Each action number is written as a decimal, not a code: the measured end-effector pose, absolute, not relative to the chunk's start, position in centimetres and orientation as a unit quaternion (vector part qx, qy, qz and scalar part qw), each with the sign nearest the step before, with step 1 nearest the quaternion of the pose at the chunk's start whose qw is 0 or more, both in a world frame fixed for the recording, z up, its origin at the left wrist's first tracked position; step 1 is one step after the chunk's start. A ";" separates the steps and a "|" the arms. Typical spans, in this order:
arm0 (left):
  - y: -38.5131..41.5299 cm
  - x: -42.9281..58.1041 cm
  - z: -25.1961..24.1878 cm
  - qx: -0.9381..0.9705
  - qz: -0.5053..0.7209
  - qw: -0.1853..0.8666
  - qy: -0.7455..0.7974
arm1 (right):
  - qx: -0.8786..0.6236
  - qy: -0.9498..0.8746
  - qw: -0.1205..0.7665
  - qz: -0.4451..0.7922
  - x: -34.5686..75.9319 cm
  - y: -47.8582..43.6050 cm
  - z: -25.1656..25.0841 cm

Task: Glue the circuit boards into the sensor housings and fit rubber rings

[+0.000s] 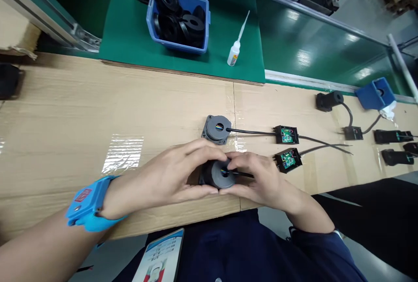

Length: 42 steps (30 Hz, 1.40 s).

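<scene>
Near the table's front edge, a dark grey round housing [223,174] with a hole and thin coloured wires in its face sits between my two hands. My left hand [192,166] closes round its left side, thumb low and fingers over the top. From the right, my right hand [256,175] grips the same housing, fingertips by the hole. A black cable runs from it under my right hand toward a small open black box with a green circuit board [288,160]. Just beyond lies a similar round housing on a square flange [217,128], cabled to another circuit-board box [287,134].
A blue bin [207,33] of black round parts and a white bottle with a long nozzle [234,53] stand on a green board [130,42]. Rightward are more black cabled parts [329,100] and a small blue bin [375,94]. A printed sheet [160,256] is below the table edge.
</scene>
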<state>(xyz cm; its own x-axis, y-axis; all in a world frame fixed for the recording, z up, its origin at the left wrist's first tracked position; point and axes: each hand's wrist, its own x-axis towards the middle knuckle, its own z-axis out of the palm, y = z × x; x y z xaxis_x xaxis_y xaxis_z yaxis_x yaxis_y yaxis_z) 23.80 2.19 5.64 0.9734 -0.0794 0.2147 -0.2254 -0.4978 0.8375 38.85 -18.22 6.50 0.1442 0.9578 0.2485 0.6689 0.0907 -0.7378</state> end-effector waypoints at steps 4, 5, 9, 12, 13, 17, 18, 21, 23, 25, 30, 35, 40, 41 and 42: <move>2.8 23.6 5.4 0.897 0.048 0.432 -0.082 | -0.632 -0.675 0.367 0.097 38.9 -18.0 6.0; 2.9 23.5 5.3 0.904 0.040 0.416 -0.085 | -0.636 -0.675 0.360 0.102 39.2 -18.1 6.3; 2.8 23.6 5.4 0.928 0.059 0.352 -0.105 | -0.681 -0.647 0.301 0.164 40.5 -18.7 7.7; 2.6 23.7 5.6 0.933 0.065 0.336 -0.115 | -0.677 -0.635 0.307 0.209 41.2 -19.2 8.3; 2.6 23.7 5.6 0.933 0.066 0.335 -0.117 | -0.670 -0.638 0.313 0.214 41.3 -19.3 8.4; 2.3 23.3 5.9 0.937 0.076 0.315 -0.130 | -0.650 -0.650 0.328 0.217 41.3 -19.4 8.4; 2.1 23.2 6.0 0.940 0.074 0.306 -0.133 | -0.646 -0.655 0.328 0.214 41.3 -19.4 8.4; 1.8 22.8 6.0 0.945 0.071 0.285 -0.140 | -0.636 -0.674 0.317 0.201 41.2 -19.4 8.3; 1.8 22.6 6.0 0.949 0.070 0.279 -0.132 | -0.648 -0.678 0.307 0.164 41.2 -19.3 8.2; 2.0 22.6 5.8 0.953 0.077 0.270 -0.109 | -0.682 -0.662 0.296 0.100 41.3 -19.2 8.2; 3.1 22.9 4.7 0.959 0.149 0.239 -0.038 | -0.737 -0.615 0.271 0.072 42.9 -18.8 7.9; 3.2 23.3 2.0 0.974 0.078 0.211 -0.001 | -0.672 -0.623 0.314 0.247 45.3 -18.2 8.0; 4.0 26.8 -0.3 0.977 0.058 0.200 -0.046 | -0.686 -0.583 0.339 0.274 46.1 -18.7 8.9; 4.1 28.2 -0.4 0.976 0.053 0.202 -0.054 | -0.707 -0.568 0.334 0.255 46.2 -19.1 9.1; 4.1 29.7 -0.3 0.975 0.046 0.207 -0.066 | -0.729 -0.552 0.330 0.234 46.3 -19.7 9.2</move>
<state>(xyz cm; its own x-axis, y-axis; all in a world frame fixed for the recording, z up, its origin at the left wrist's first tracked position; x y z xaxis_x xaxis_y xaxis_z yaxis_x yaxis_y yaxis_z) 29.73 4.13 -0.26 0.9872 -0.1089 0.1164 -0.1467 -0.9060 0.3970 46.29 -19.71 9.20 0.2808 0.9595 0.0225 0.6501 -0.1729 -0.7399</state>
